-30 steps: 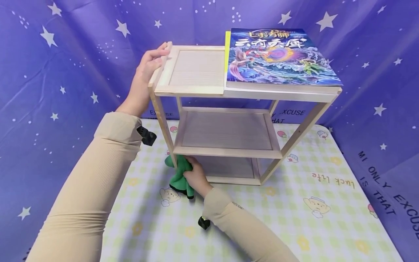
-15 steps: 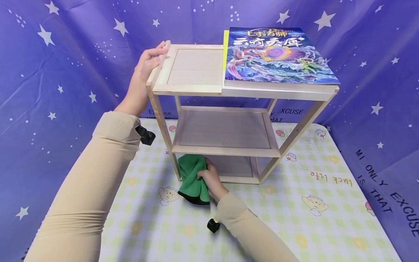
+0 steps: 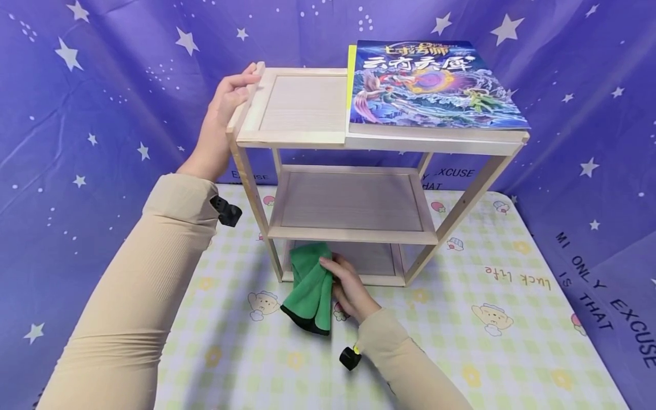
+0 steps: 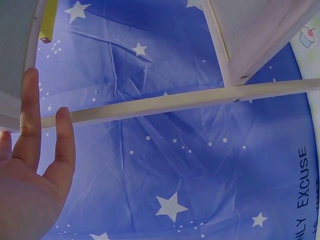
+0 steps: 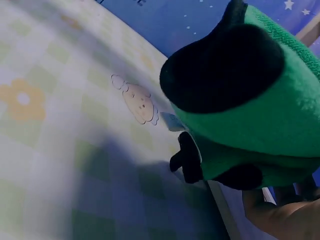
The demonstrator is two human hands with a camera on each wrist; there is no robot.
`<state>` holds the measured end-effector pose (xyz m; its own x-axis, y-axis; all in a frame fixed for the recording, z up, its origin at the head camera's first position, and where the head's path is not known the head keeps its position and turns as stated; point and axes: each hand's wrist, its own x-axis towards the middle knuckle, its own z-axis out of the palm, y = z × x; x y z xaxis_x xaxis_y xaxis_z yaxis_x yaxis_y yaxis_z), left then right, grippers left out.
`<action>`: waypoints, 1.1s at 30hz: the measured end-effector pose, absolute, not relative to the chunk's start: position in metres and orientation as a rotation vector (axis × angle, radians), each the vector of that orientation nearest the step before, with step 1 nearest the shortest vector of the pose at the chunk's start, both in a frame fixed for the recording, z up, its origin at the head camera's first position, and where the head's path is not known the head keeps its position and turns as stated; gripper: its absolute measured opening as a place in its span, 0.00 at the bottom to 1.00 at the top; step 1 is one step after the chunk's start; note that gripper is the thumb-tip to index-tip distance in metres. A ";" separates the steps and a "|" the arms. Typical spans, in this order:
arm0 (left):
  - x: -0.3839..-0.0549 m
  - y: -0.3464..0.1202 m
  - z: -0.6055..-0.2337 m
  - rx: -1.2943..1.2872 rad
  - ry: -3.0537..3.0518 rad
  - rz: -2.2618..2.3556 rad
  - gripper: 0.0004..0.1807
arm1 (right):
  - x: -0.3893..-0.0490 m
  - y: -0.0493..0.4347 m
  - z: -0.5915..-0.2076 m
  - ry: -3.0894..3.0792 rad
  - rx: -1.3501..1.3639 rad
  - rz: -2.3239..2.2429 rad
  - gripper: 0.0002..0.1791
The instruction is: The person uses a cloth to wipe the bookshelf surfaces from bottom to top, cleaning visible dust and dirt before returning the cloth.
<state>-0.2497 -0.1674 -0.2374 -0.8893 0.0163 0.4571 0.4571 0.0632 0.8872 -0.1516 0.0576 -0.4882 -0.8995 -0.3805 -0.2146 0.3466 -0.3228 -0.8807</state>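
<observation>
A pale wooden shelf unit (image 3: 353,202) with three tiers stands on the table. My left hand (image 3: 217,119) holds its top left rail, fingers lying over the edge. In the left wrist view two fingers (image 4: 31,115) point up beside the top board. My right hand (image 3: 351,285) grips a green cloth (image 3: 309,285) with black edging, folded and hanging in front of the lowest tier. Seen by the right wrist camera, the cloth (image 5: 250,132) bunches above the fingers, its black trim toward the camera.
Books, a blue illustrated one (image 3: 430,85) on top, lie on the right half of the top tier. A checked tablecloth (image 3: 451,353) covers the table. Blue star-patterned curtain (image 3: 118,68) hangs behind and at both sides.
The right hand has moved the green cloth rightward and toward me, from the left front leg to before the lowest tier. The left hand stays on the rail.
</observation>
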 end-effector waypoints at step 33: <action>-0.250 -0.169 -0.239 -0.478 -2.028 -1.907 0.19 | -0.135 0.129 -0.478 1.307 -0.023 -2.213 0.38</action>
<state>-0.2500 -0.1687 -0.2385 -0.8943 0.0263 0.4466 0.4474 0.0556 0.8926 -0.1352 0.1287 -0.4777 -0.8410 -0.4741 -0.2606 0.4570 -0.3648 -0.8112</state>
